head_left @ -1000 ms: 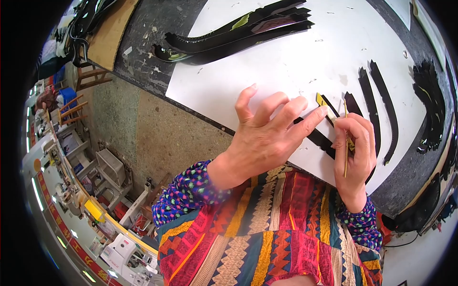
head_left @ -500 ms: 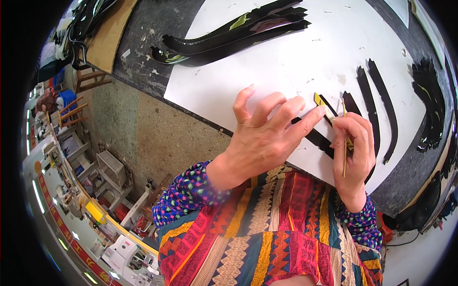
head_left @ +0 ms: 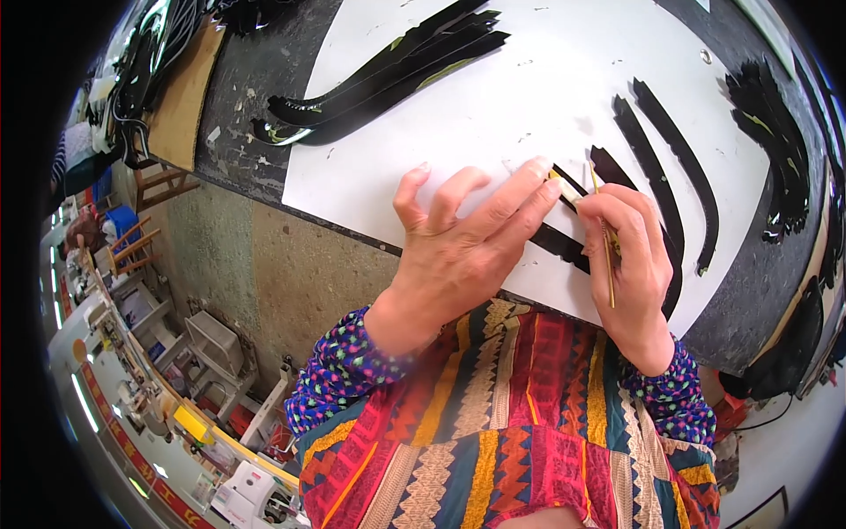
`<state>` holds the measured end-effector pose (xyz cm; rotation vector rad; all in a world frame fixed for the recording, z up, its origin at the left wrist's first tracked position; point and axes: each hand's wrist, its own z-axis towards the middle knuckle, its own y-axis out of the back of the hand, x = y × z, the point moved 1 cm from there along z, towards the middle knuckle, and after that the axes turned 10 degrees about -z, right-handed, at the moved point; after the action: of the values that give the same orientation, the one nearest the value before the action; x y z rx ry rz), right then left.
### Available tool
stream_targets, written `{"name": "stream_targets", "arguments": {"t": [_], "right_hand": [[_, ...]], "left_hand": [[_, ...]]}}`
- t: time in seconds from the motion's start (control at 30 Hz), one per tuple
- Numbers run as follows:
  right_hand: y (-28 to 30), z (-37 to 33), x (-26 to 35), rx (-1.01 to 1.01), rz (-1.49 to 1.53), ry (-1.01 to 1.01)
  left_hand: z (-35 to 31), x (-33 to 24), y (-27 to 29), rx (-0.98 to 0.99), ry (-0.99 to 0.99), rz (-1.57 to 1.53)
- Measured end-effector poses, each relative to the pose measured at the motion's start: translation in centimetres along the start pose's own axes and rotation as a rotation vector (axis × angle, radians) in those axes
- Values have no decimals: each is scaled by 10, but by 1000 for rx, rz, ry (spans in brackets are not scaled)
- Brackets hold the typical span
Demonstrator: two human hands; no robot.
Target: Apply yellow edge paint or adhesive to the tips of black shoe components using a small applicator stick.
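Note:
A narrow black strip with a yellowish, pale face lies on the white sheet between my hands. My left hand reaches over from the left with its fingers stretched, two fingertips resting at the strip's far end. My right hand grips a thin brass-coloured stick, held nearly upright, its tip just right of the strip. Another black strip passes beneath my left hand. To the right, curved black strips lie side by side, one partly hidden by my right hand.
A bundle of black strips sits at the sheet's upper left, another bundle on the dark table at the right. More black strips hang at the far left. Beyond the table's left edge are the floor, a wooden stool and machines.
The view has shifted slightly, so things on the table appear further left. My left fingers have moved together over the strip's far end, covering the yellow tip. The stick stays in my right hand.

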<state>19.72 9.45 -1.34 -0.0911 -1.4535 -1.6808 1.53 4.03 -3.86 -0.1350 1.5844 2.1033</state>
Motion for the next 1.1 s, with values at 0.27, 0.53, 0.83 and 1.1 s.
{"name": "stream_targets", "arguments": {"t": [0.27,0.53,0.83,1.1], "right_hand": [[-2,2,-3,-1,53,-16],[-1,0,0,18,63,-67],[-4,2,0,-8,32,-29],[-4,4,1,-6,7,-28]], "left_hand": [[4,0,5,39,39,-33],[3,0,7,53,43,-56],[3,4,5,36,42,-83],[3,5,6,41,35,-70]]}}
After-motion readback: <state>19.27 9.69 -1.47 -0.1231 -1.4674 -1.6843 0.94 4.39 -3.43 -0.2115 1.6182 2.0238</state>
